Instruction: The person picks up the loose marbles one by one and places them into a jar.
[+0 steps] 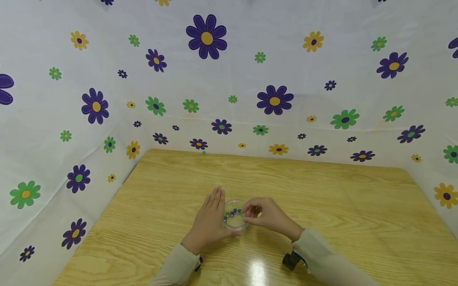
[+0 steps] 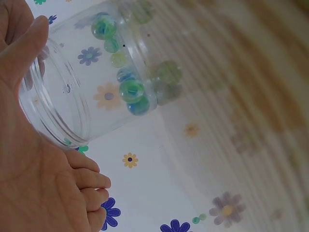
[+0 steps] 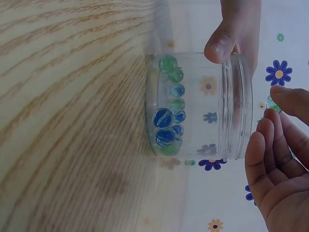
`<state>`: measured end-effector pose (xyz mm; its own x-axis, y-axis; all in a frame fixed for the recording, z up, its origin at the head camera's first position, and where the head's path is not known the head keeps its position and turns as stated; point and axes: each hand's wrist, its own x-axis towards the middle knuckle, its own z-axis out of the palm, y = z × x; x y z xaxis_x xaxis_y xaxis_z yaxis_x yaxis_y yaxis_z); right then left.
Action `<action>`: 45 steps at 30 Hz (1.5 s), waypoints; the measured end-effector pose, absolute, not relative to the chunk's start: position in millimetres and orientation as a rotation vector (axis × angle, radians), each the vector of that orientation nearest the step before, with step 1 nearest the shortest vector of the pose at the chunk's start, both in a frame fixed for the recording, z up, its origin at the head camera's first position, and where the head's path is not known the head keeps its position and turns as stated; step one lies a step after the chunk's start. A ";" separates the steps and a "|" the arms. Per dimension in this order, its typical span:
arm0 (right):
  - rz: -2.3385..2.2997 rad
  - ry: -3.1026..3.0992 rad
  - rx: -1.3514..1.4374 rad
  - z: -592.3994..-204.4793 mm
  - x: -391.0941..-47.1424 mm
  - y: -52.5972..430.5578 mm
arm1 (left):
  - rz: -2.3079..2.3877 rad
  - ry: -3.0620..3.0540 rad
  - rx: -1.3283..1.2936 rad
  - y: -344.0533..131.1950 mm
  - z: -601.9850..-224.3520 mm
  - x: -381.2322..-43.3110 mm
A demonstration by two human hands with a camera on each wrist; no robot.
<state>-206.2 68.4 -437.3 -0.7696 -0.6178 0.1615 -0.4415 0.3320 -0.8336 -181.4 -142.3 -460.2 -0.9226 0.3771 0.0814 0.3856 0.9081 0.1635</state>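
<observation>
A clear round jar (image 3: 193,72) without a lid stands upright on the wooden table, with several green and blue marbles (image 3: 164,117) on its bottom. Along the jar's left side lies my left hand (image 1: 209,222), its fingers straight and pointing away from me. Its thumb (image 3: 219,46) reaches across the near side at the rim. Just above the jar's mouth, on the right, my right hand (image 1: 268,214) pinches a green-tinted glass marble (image 3: 273,104) between thumb and index finger. The other fingers of that hand are bent.
One small green marble (image 1: 204,153) sits at the table's far edge, close to the flower-patterned cloth (image 1: 236,71) that hangs behind and at both sides. The wooden table (image 1: 322,190) stretches out around the jar.
</observation>
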 end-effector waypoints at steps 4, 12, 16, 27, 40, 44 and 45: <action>-1.414 2.406 -0.968 -437.3 -205.7 68.7 | -0.292 -3.022 -0.606 -141.8 -459.6 -180.6; -1.406 2.457 -1.003 -435.7 -208.1 73.5 | -0.320 -3.012 -0.612 -141.8 -458.1 -180.1; -1.404 2.478 -0.991 -436.5 -209.3 76.6 | -0.329 -2.992 -0.633 -142.5 -458.7 -179.6; -1.391 2.616 -0.949 -432.3 -207.5 83.3 | -0.313 -3.030 -0.598 -141.3 -457.6 -180.0; -1.258 2.767 -0.964 -435.0 -204.6 79.0 | -0.287 -3.040 -0.593 -141.7 -455.5 -180.7; -1.226 2.753 -0.939 -436.4 -202.7 76.9 | -0.304 -3.017 -0.623 -143.0 -459.1 -181.4; -1.209 2.745 -0.924 -436.1 -201.8 76.2 | -0.308 -3.012 -0.629 -143.3 -459.5 -181.3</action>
<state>-201.8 76.2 -436.1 -0.8267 -0.5160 0.2242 -0.5137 0.5298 -0.6749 -181.3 -143.3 -459.5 -0.9160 0.3913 0.0888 0.4012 0.8974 0.1836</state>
